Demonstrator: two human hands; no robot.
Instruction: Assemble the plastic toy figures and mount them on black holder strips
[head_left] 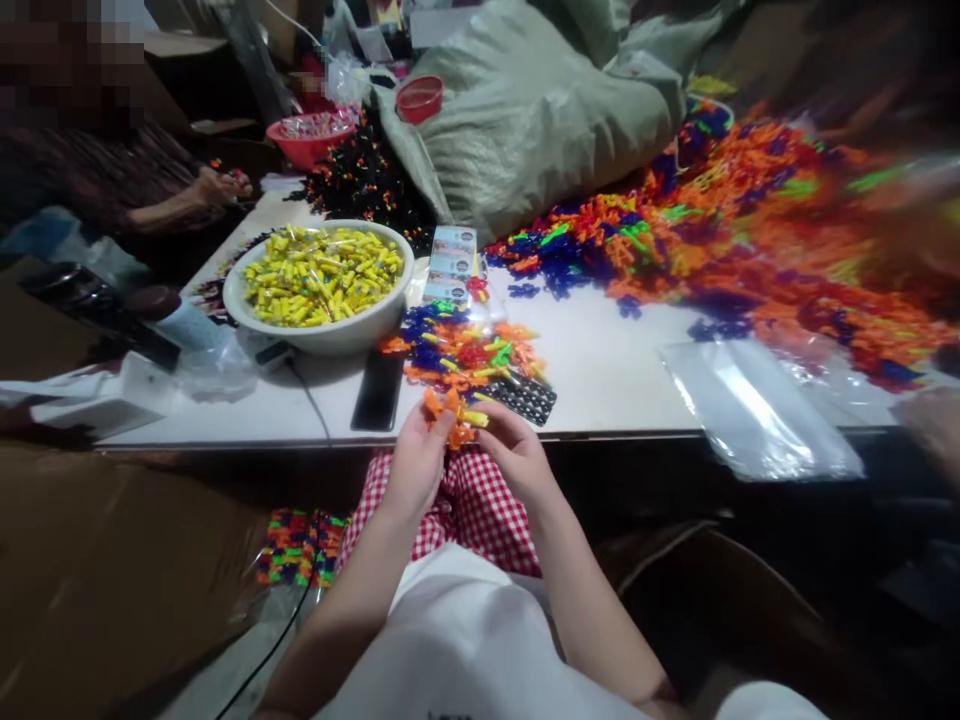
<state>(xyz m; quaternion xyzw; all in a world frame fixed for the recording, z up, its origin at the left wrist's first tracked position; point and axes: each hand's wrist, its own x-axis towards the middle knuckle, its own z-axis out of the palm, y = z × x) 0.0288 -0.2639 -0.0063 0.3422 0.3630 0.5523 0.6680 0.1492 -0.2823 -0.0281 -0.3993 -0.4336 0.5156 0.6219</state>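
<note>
Just past the table's front edge, above my lap, my left hand (424, 450) is closed on an orange plastic piece (459, 432) of irregular shape. My right hand (517, 450) pinches a small yellow stick-like piece (475, 418) against the orange one; whether the two are joined I cannot tell. Right beyond my fingers lies a small pile of orange, blue, red and green pieces (457, 350) with yellow ones among them. Beside it is a black studded pad (525, 398). A white basin (322, 338) full of yellow pieces (322, 275) stands to the left.
A dark phone (377, 390) lies left of the pile. Clear plastic bags (757, 410) overhang the front edge at right. A large heap of coloured pieces (712, 220) spreads at the right, beside a big sack (540, 110). Another person's hands (221, 188) are at far left.
</note>
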